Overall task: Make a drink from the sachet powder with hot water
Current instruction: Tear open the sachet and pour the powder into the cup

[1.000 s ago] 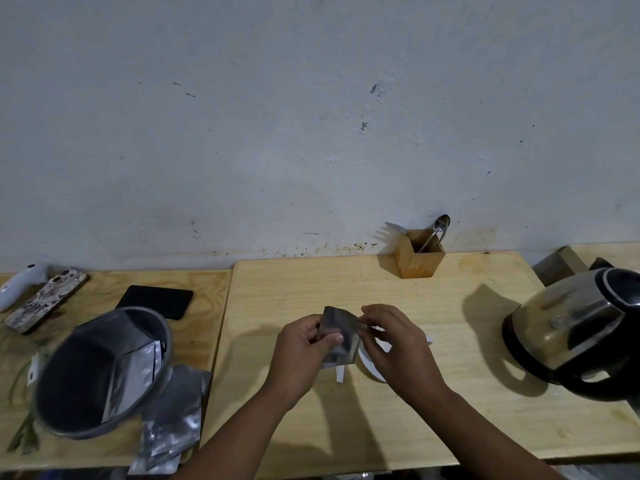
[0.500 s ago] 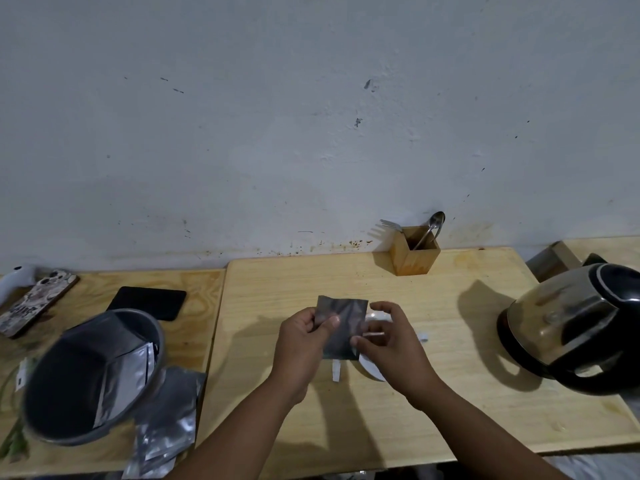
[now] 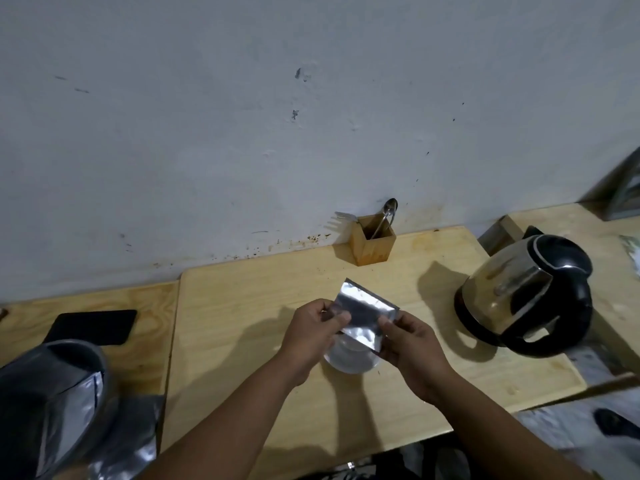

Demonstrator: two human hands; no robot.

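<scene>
A silver foil sachet (image 3: 363,315) is held over the middle of the wooden table (image 3: 242,323). My left hand (image 3: 311,332) pinches its left edge and my right hand (image 3: 410,344) pinches its right edge. Directly beneath the sachet stands a white cup (image 3: 349,356), partly hidden by both hands. A steel and black electric kettle (image 3: 526,299) rests on the table to the right, apart from my hands.
A wooden holder (image 3: 374,245) with a spoon (image 3: 388,216) and a fork stands at the wall. A grey bin (image 3: 52,403) with foil packets sits at the left, more packets lying beside it. A black phone (image 3: 93,325) lies behind the bin.
The sachet has been turned flat and spread wider between both hands, now tilted over the cup. The view has shifted left, so the kettle sits nearer the middle.
</scene>
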